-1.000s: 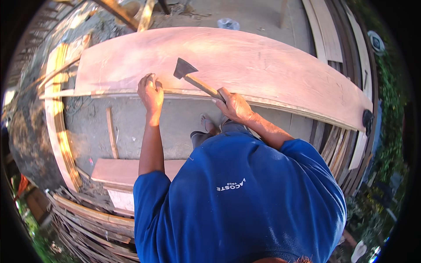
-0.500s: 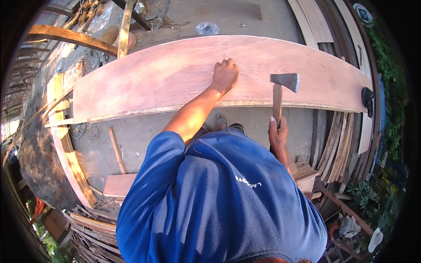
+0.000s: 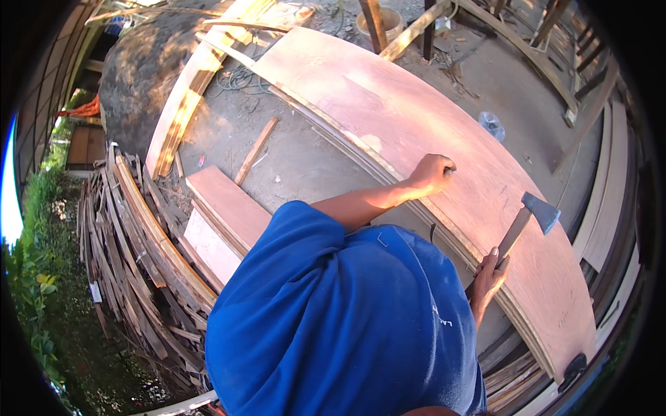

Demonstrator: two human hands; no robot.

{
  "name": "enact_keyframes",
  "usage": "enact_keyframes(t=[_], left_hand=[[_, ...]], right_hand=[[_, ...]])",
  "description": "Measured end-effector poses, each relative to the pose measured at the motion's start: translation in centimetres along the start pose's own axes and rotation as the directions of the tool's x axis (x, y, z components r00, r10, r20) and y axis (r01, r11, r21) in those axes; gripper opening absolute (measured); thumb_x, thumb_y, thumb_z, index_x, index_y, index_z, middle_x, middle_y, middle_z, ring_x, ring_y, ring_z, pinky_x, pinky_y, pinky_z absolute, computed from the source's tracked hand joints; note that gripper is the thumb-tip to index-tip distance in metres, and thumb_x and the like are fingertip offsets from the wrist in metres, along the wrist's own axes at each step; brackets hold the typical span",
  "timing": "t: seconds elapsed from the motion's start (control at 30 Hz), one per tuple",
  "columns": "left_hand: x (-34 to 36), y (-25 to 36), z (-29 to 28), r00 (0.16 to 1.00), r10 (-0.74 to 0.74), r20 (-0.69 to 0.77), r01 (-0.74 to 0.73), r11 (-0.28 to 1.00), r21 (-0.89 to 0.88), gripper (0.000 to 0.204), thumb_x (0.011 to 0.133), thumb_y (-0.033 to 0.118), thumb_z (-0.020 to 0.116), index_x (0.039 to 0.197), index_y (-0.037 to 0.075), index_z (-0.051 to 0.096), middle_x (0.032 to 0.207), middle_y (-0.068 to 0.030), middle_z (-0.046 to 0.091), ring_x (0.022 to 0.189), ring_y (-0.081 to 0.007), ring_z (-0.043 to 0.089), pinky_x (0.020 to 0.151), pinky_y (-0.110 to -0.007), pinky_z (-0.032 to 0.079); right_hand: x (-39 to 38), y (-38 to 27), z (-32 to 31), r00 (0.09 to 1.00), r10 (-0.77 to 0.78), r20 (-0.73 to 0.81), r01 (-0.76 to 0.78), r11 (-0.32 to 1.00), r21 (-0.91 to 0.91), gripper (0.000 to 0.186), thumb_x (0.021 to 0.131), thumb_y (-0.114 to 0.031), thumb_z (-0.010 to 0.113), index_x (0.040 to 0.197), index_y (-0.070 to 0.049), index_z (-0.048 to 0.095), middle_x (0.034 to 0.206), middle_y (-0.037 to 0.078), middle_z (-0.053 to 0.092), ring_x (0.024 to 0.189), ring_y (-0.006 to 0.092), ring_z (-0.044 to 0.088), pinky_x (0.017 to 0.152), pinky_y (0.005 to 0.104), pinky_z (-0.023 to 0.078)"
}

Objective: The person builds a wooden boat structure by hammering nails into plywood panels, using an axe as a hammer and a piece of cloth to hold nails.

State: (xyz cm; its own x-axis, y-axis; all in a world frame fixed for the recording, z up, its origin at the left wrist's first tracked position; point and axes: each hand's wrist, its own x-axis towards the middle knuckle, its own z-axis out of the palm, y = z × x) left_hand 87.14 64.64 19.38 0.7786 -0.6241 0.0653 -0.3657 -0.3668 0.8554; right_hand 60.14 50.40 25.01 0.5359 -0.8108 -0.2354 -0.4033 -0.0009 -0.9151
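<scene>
A long pinkish plywood board [image 3: 388, 118] lies across in front of me, slanting from far left to near right. Over its middle, my left hand [image 3: 431, 175] is curled closed like a fist; what its fingers hold, if anything, cannot be made out. To the right of it, my right hand [image 3: 490, 277] grips the wooden handle of a hatchet [image 3: 540, 213] near the board's near edge. The hatchet's dark head points up and away, above the board's surface, with its blade edge facing right.
A smaller plywood piece [image 3: 225, 204] lies at left, near a loose wood strip [image 3: 257, 150]. Stacked scrap wood [image 3: 132, 263] fills the left side. A bundle of timber [image 3: 184, 104] stands far left. A clear plastic bag [image 3: 491, 126] and a bucket [image 3: 386, 25] are beyond the board.
The view has swung left, so the board now slants. My left hand, earlier with fingertips down by a thin nail-like thing on the board, is now curled up. The hatchet stays in my right hand.
</scene>
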Motion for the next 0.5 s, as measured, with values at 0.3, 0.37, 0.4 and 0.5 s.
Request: enact_keyframes(t=[0.3,0.37,0.4,0.5], left_hand=[[-4.4,-24.4,-30.3,0.816,-0.422,-0.395,0.012,0.696,-0.718,0.030,0.095,0.008,0.078,0.121,-0.006,0.073,0.105,-0.0108,0.076,0.090,-0.0149,0.072,0.079,-0.028,0.060],[-3.6,-29.5,-38.2,0.716,-0.439,-0.543,-0.011,0.770,-0.638,0.028,0.096,0.010,0.078,0.117,-0.006,0.074,0.102,-0.0106,0.076,0.090,-0.0159,0.073,0.078,-0.028,0.059],[-3.6,-32.6,-41.5,0.657,-0.453,-0.603,-0.034,0.780,-0.624,0.027,0.096,0.012,0.078,0.116,-0.006,0.074,0.101,-0.0101,0.077,0.089,-0.0163,0.073,0.078,-0.029,0.059],[-0.5,-39.7,-49.1,0.620,-0.511,-0.596,-0.111,0.694,-0.711,0.029,0.093,0.011,0.080,0.116,-0.006,0.075,0.095,-0.0066,0.077,0.081,-0.0116,0.070,0.071,-0.025,0.054]], right_hand=[[1.1,-10.1,22.4,0.895,-0.081,0.438,0.195,0.956,-0.221,0.029,0.106,-0.031,0.063,0.095,-0.004,0.056,0.064,0.001,0.054,0.056,0.0093,0.051,0.050,0.0310,0.041],[-0.3,-12.3,29.6,0.856,-0.075,0.511,0.184,0.969,-0.165,0.029,0.106,-0.030,0.063,0.096,-0.004,0.056,0.065,0.001,0.055,0.057,0.0094,0.051,0.050,0.0308,0.041],[-1.0,-13.3,33.1,0.825,-0.065,0.561,0.193,0.966,-0.172,0.029,0.106,-0.030,0.063,0.096,-0.004,0.056,0.066,0.000,0.055,0.057,0.0093,0.051,0.051,0.0306,0.042],[-2.6,-16.0,42.8,0.740,0.029,0.672,0.134,0.973,-0.190,0.028,0.106,-0.031,0.064,0.102,-0.004,0.058,0.067,0.000,0.054,0.060,0.0092,0.053,0.052,0.0300,0.044]])
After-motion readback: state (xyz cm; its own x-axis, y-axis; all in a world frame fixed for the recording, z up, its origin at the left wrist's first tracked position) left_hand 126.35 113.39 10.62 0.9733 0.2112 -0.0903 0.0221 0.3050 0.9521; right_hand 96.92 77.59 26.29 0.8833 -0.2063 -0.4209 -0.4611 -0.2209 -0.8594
